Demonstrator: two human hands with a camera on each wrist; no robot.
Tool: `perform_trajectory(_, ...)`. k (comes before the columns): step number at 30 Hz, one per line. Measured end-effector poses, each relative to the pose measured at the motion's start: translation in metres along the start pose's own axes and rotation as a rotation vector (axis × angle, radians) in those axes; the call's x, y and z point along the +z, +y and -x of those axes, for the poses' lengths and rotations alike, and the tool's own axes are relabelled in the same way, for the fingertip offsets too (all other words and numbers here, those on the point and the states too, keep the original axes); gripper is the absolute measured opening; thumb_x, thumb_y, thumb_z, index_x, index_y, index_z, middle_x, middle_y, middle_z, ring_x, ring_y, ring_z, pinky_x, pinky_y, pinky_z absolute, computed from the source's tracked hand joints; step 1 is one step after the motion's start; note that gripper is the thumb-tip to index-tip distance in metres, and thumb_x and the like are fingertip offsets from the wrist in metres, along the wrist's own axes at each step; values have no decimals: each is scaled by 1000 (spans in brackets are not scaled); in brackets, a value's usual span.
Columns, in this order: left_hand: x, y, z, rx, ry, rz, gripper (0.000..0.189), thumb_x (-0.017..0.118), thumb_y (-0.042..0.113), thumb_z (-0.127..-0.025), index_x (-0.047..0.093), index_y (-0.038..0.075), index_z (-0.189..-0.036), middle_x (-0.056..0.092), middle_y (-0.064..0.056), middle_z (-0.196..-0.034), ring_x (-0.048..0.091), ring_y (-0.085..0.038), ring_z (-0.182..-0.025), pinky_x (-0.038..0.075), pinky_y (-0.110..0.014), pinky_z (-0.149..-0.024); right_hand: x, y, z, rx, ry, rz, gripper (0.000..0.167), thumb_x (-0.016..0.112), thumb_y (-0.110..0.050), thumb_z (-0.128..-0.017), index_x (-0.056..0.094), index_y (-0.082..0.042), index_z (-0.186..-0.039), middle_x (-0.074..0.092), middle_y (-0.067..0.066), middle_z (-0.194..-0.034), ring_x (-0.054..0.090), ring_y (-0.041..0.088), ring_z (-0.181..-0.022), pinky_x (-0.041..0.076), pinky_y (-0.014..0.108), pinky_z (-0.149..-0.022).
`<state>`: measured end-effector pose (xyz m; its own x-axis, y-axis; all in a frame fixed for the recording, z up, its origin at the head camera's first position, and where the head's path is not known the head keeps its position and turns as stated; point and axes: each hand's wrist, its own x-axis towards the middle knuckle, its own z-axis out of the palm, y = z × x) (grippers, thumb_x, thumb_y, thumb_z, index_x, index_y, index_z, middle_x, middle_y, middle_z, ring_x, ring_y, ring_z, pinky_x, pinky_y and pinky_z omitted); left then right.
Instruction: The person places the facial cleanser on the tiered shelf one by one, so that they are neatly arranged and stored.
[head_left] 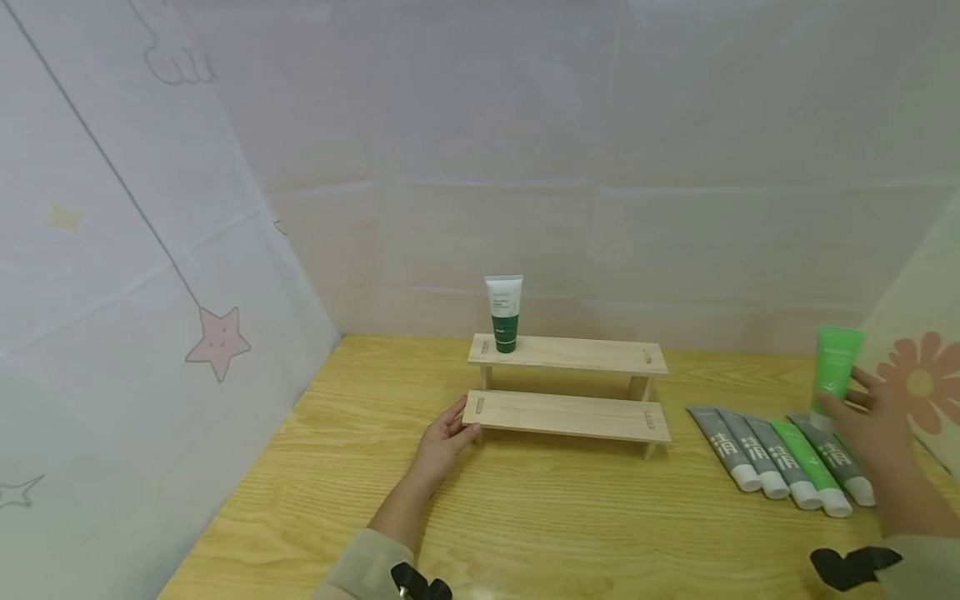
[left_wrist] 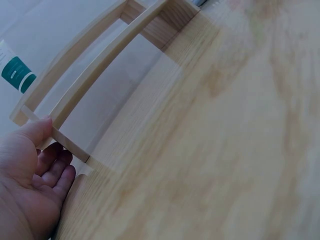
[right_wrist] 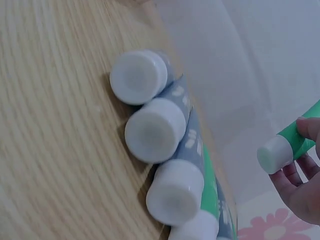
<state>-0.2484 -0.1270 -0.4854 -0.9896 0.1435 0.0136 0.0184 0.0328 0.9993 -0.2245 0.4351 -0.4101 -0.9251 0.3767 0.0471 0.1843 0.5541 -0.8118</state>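
Green tube (head_left: 836,364), print blurred, is pinched in the right hand (head_left: 876,421). Left hand (head_left: 441,446) grips the shelf (head_left: 570,414). Grey tubes (head_left: 726,450), right, bear large characters.

Held green tube (right_wrist: 291,137) — cut off at right-wrist view's edge.

In front of the wooden stand (head_left: 566,404), the surface (head_left: 570,517) leaves wide room for a hand. A narrower passage lies between the stand and the lying tubes (head_left: 780,457) at its right. At the stand's left end, the upright tube (head_left: 506,317) obstructs the upper board (head_left: 577,352), the left hand (head_left: 441,446) the lower board (head_left: 570,416).
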Motion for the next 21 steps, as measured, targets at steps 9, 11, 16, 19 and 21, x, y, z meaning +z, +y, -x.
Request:
perform_trajectory(9, 0, 1, 1, 0, -9, 13, 66, 60, 14, -98, 28, 9, -154, 50, -20, -145, 54, -30, -129, 40, -40, -112, 15, -24, -3, -96, -45, 4, 82, 56, -43, -97, 11, -13, -158, 36, 37, -145, 56, 29, -112, 42, 10, -62)
perform_trajectory(11, 0, 1, 0, -2, -6, 11, 65, 61, 14, -98, 28, 10, -154, 51, -20, -144, 55, -30, -128, 41, -40, -112, 19, -30, -2, -132, -46, -3, 82, 58, -42, -97, 14, -10, -158, 41, 36, -141, 60, 8, -98, 45, 10, -61)
perform_trajectory(16, 0, 0, -1, -13, 5, 3, 65, 62, 15, -97, 30, 12, -154, 53, -19, -142, 56, -27, -126, 43, -37, -110, 28, -45, 0, -215, -55, -39, 80, 62, -36, -96, 19, -3, -156, 55, 17, -120, 42, -22, -81, 49, 12, -60)
perform_trajectory(19, -1, -1, -1, -12, 5, 3, 65, 62, 15, -97, 30, 12, -154, 54, -19, -141, 57, -26, -124, 44, -36, -109, 33, -55, 1, -234, -55, -40, 80, 62, -36, -96, 19, -3, -155, 55, 10, -119, 42, -20, -81, 49, 14, -60)
perform_trajectory(21, -1, -1, -1, -9, 4, 8, 65, 62, 15, -97, 30, 11, -154, 55, -19, -141, 57, -26, -124, 44, -36, -109, 37, -62, 1, -234, -58, -44, 81, 62, -36, -96, 19, -3, -155, 54, 11, -121, 43, -19, -81, 48, 13, -61)
